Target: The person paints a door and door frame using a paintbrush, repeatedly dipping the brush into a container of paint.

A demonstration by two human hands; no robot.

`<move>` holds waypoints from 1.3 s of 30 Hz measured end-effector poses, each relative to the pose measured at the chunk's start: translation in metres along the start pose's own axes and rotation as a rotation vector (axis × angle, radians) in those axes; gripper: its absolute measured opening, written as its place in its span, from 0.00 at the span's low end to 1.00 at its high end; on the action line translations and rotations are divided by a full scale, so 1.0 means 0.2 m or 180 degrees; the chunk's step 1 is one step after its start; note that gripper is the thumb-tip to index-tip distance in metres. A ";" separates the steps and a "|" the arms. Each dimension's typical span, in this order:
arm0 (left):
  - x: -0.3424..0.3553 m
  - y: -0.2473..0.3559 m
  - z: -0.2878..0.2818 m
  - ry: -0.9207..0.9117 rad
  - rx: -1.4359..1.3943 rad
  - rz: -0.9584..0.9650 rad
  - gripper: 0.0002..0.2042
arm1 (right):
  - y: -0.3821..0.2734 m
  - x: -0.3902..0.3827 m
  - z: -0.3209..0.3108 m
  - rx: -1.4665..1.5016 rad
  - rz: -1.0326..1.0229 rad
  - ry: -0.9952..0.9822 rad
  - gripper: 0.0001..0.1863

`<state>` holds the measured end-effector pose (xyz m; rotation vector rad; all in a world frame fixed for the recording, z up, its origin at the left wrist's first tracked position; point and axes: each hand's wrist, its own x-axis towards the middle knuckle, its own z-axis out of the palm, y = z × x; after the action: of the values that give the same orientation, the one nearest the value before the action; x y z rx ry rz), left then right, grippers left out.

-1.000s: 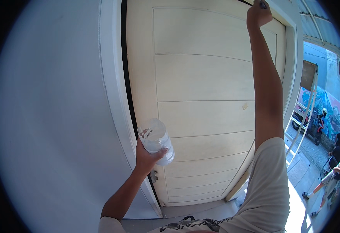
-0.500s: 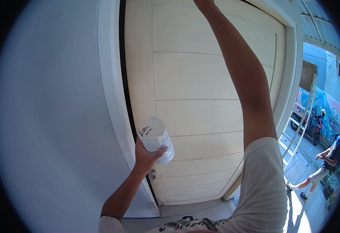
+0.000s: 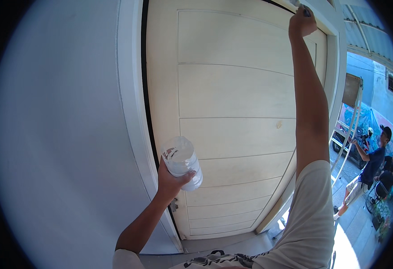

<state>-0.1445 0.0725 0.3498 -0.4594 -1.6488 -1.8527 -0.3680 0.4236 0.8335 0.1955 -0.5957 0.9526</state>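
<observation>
My left hand [image 3: 171, 180] is wrapped round a clear, cut-off plastic container [image 3: 181, 159], its open top tilted up and its walls smeared with white, apparently paint. It is held in front of the lower left part of a cream panelled door [image 3: 232, 94]. My right arm reaches high, and my right hand [image 3: 302, 22] is closed at the top of the door frame [image 3: 333, 49]. A dark handle end shows in that fist, with a pale tip above, apparently a paintbrush; the picture's upper edge cuts it off.
A pale wall [image 3: 66, 125] stands close on the left. On the right, a white ladder [image 3: 354, 121] leans outside, with a person in a dark shirt [image 3: 374, 159] beside it. Further people, plants and a motorbike [image 3: 340, 141] are beyond. A metal door handle [image 3: 174, 205] sits below my left hand.
My right hand has moved right and down into view along the top of the door frame. My left hand and the container have hardly moved. The person outside has come nearer the ladder.
</observation>
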 end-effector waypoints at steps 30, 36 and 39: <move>0.00 0.01 0.04 0.0218 0.0289 -0.0074 0.40 | 0.03 -0.01 0.07 0.0135 -0.0272 -0.0037 0.14; -0.02 0.05 -0.01 0.0345 0.0293 -0.0298 0.41 | -0.75 -0.48 0.05 0.1419 -0.0263 -0.1469 0.10; -0.01 0.05 -0.01 0.0223 0.0503 -0.0218 0.43 | -0.81 -0.55 -0.05 0.1742 0.0132 -0.2102 0.09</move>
<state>-0.1359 0.0701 0.3566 -0.2714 -1.7664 -1.7494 -0.2808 0.2564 0.7808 1.0171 -0.9303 1.0763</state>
